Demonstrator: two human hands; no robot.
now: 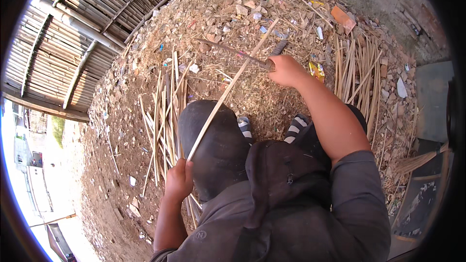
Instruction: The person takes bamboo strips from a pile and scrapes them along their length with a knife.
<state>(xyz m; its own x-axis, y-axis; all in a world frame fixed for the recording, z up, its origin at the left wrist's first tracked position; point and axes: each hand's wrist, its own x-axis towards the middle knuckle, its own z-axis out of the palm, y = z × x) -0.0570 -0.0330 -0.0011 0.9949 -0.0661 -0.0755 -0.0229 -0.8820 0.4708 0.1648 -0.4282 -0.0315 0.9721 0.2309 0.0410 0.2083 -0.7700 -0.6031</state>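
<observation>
My left hand [179, 179] is closed around the near end of a long pale bamboo strip [221, 101]. The strip slants up across my left knee toward the far right. My right hand [287, 71] grips a long narrow knife [221, 47], its dark blade pointing left. The blade crosses the strip near the strip's far end; whether it is cutting in cannot be made out. Just beyond my right fist lies a dark ridged handle-like object [279, 47].
Cut strips lie in a loose pile [162, 116] at my left and another pile [357, 73] at my right. Rubble and litter cover the ground, with a broken brick [343, 18] far right. A bamboo fence [92, 31] stands at the left, a concrete wall [383, 7] at the right.
</observation>
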